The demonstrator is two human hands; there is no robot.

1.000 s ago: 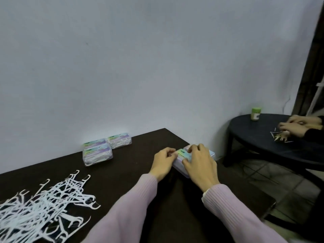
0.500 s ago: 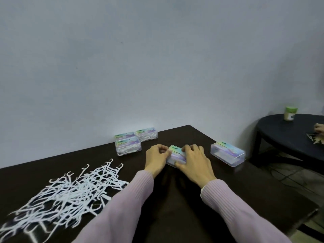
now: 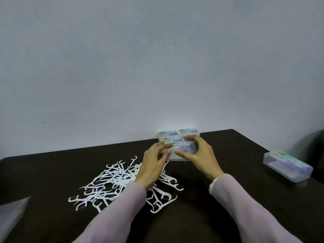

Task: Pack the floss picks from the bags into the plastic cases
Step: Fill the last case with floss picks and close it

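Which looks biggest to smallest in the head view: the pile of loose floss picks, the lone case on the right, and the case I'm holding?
1. Pile of loose floss picks, clearly the widest spread.
2 and 3. Lone case and held case: unsure. The lone one looks larger, but it sits nearer the camera and both hands cover part of the held one.

No text, brand or number can be read. The plastic cases (image 3: 178, 137) by the wall and the separate case (image 3: 287, 165) at the right carry pastel printed labels, but their lettering is too blurred to make out.
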